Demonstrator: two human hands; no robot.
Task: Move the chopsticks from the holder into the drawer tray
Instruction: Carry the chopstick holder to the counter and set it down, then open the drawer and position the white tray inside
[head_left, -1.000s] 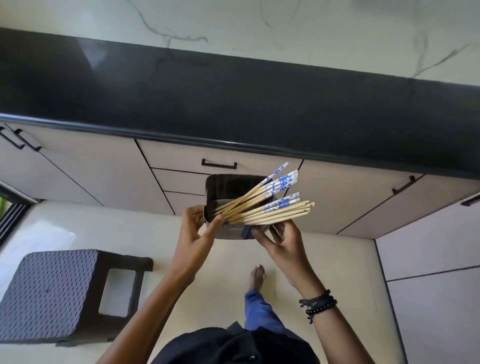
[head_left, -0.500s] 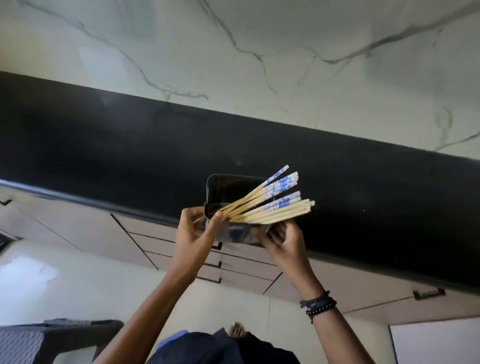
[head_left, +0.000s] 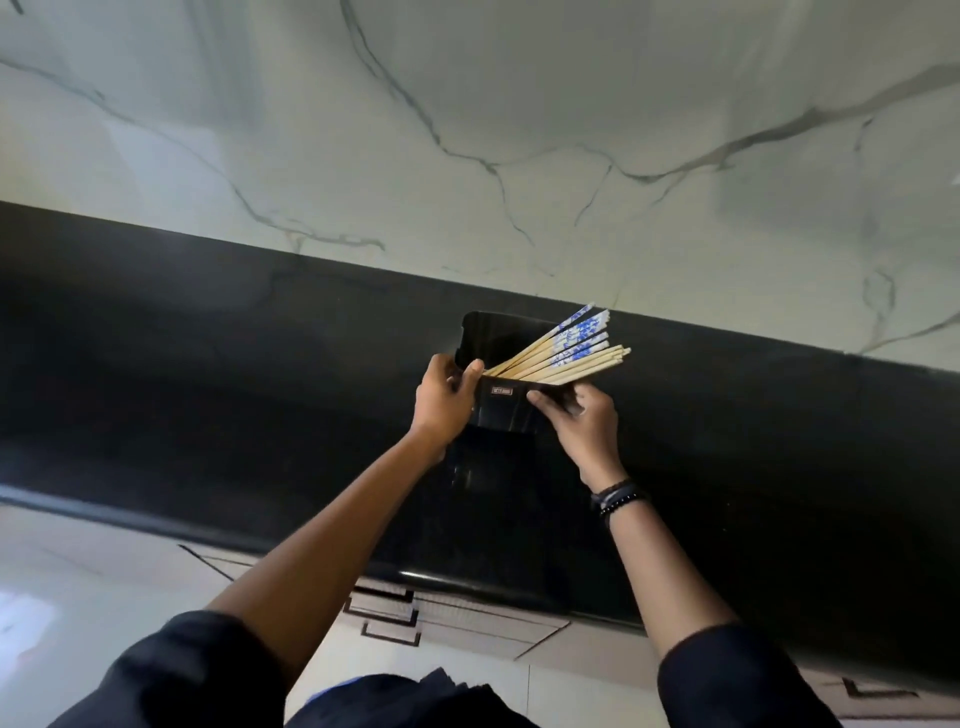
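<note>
We saw the holder (head_left: 498, 340), a glossy black box with rounded corners, just above the middle of the frame, held over the dark countertop (head_left: 208, 364). The counter ran as a broad band from the left edge down to the right edge. A faint reflection showed under the holder, but we could not tell whether its base touched the surface.

The chopsticks (head_left: 566, 353) were all in the holder. They were pale wood, and several had blue-and-white patterned ends. They leaned as a fan toward the upper right, with their tops past the holder's right rim and their lower ends hidden inside.

The left hand (head_left: 441, 402) gripped the holder's left side. Its thumb was hooked over the near rim beside the chopsticks, and its fingers were curled round the wall. The right hand (head_left: 584, 415) gripped the right side. Its thumb was pressed flat across the front face, just right of a small label (head_left: 502, 391). Its fingers were curled under the fanned sticks, and the tips were hidden from us.

Dark bracelets (head_left: 618, 496) circled the right wrist. Both arms came up from the bottom of the frame in dark sleeves (head_left: 182, 675).

A white marble wall (head_left: 467, 104) with grey veins filled the top. Pale drawers (head_left: 395, 618) with dark handles showed below the counter's edge, at lower centre.
</note>
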